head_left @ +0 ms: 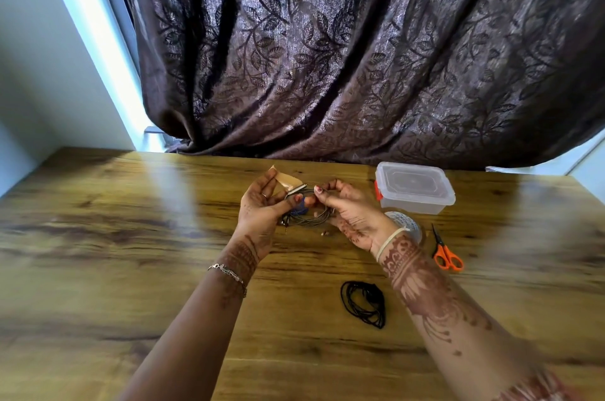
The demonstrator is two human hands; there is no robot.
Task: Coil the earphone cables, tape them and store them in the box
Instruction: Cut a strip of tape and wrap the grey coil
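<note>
A coiled grey earphone cable (314, 220) is held above the table between both hands. My left hand (262, 207) grips its left side, and a strip of tan tape (284, 180) sticks up from that hand's fingers. My right hand (347, 207) pinches the coil's right side. A second, black earphone cable (363, 302) lies loosely coiled on the table nearer to me. The clear plastic box (414, 187) with orange clips stands shut at the back right.
A clear tape roll (406, 222) lies partly behind my right wrist. Orange-handled scissors (445, 253) lie to its right. The wooden table (131, 253) runs wide to the left. A dark patterned curtain (327, 56) hangs behind the far edge.
</note>
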